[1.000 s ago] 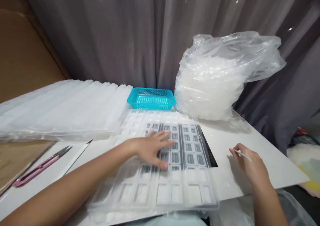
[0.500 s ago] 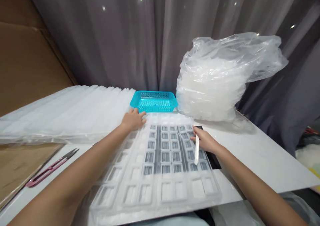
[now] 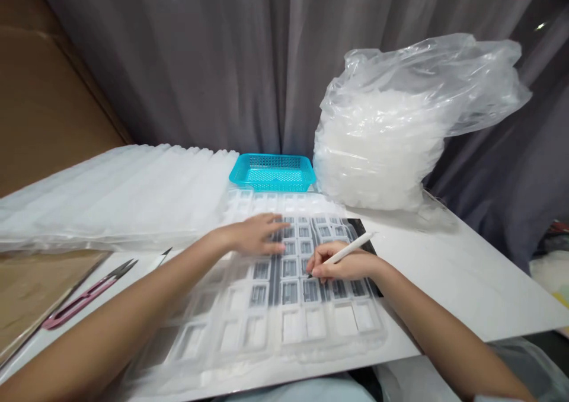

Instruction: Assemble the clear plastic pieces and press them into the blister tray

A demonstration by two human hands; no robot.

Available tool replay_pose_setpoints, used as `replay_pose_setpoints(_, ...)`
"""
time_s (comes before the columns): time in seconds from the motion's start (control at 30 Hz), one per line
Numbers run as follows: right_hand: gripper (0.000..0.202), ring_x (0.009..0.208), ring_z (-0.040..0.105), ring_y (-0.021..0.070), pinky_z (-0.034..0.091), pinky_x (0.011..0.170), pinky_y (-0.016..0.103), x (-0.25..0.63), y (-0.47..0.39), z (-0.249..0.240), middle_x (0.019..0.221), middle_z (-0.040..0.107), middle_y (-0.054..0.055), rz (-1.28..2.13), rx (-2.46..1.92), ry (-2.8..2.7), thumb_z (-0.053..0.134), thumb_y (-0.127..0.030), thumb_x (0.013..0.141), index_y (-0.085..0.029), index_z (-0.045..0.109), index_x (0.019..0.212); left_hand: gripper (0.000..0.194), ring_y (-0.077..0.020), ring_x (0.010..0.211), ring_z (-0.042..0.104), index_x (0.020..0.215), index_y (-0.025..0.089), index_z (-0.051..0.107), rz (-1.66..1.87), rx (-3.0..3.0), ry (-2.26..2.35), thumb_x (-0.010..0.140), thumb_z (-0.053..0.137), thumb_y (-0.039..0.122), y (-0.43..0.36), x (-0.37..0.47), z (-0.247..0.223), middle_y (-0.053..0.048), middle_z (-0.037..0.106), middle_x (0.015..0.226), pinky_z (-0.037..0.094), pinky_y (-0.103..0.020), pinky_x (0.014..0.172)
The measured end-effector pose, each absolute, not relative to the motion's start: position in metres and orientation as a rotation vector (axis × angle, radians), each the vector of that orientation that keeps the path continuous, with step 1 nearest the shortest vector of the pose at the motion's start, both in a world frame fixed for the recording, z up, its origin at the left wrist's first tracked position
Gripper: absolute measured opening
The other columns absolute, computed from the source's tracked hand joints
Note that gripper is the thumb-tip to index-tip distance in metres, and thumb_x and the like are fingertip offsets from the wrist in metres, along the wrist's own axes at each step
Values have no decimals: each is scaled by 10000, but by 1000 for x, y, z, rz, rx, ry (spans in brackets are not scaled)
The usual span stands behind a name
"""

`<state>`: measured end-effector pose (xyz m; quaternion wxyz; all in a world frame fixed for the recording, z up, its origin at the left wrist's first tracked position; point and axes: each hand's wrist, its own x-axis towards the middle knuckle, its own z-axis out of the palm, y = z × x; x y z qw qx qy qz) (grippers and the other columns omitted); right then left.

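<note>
My right hand [image 3: 340,262] pinches a white pen-like tool [image 3: 351,246] over the clear tray [image 3: 276,325]; my left hand [image 3: 255,235], spread wide, holds nothing. Tray details look blurred.

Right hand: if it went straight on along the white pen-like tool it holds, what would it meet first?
Probably the clear tray beneath the right hand; whether the white tool touches it is unclear.

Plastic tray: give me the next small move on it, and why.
Probably press the left hand lightly on the plastic tray to steady it: the right hand holds a white pen-like tool, dark tip down at the pockets, and the open left hand is nearby over the tray.
</note>
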<state>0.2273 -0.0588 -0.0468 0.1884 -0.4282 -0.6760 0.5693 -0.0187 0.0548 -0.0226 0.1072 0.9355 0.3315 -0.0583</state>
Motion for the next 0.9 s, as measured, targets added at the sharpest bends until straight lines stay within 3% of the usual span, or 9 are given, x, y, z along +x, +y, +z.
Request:
replay_pose_setpoints(0.1,310,641,646,134,421,488,187,224,-43,-46,579,600,-27,1684,-1245,-1919,656,-405,780,-185,474,661,901,-357,1399,129,1471,266,204,-306,2751,701,766,482,755,25,-13,-27,-138,115,1533,143,-536,1114)
replay_pose_setpoints(0.2,315,755,682,171,396,478,172,222,-35,-46,464,542,-48,1727,-1190,-1926,653,-360,782,-195,438,622,1000,-379,1402,30,1485,254,120,-300,2773,640,728,474,802,10,-12,-33,-159,13,1529,53,-612,1096)
replay_pose_setpoints(0.3,337,760,686,176,405,483,171,222,-36,-49,445,532,-51,1751,-1158,-1876,665,-379,769,-193,433,610,1041,-411,1391,14,1489,234,98,-319,2770,636,711,476,815,4,-12,-34,-179,-22,1518,84,-644,1076)
replay_pose_setpoints(0.37,346,617,660,142,384,435,165,224,-36,-52,485,568,-42,1690,-1199,-1784,657,-434,771,-186,455,639,1057,-433,1384,42,1490,213,85,-364,2751,633,713,473,815,2,-12,-34,-195,-38,1510,150,-648,1059)
replay_pose_setpoints(0.47,365,495,600,74,438,434,175,227,-34,-58,794,700,33,1621,-1238,-1594,708,-458,715,-164,492,696,1118,-444,1374,114,1490,143,54,-381,2721,651,706,476,819,-1,-12,-33,-214,-18,1506,190,-631,1057)
replay_pose_setpoints(0.57,397,510,613,52,503,488,191,228,-31,-61,1053,681,95,1701,-1252,-1525,779,-417,632,-146,497,699,1157,-430,1375,139,1487,110,35,-347,2700,658,694,471,832,-1,-12,-34,-209,5,1509,186,-600,1077)
replay_pose_setpoints(0.73,383,509,606,55,493,460,175,225,-31,-57,947,687,81,1663,-1317,-1585,741,-422,674,-153,470,701,1133,-413,1386,116,1487,111,47,-360,2697,664,708,462,822,-1,-11,-32,-200,2,1511,183,-595,1077)
replay_pose_setpoints(0.9,206,508,589,82,492,475,203,213,-37,-55,768,653,22,1532,-1388,-1737,591,-329,810,-173,477,739,1158,-415,1388,90,1482,85,37,-396,2706,669,701,463,826,-3,-9,-30,-207,-16,1509,167,-607,1078)
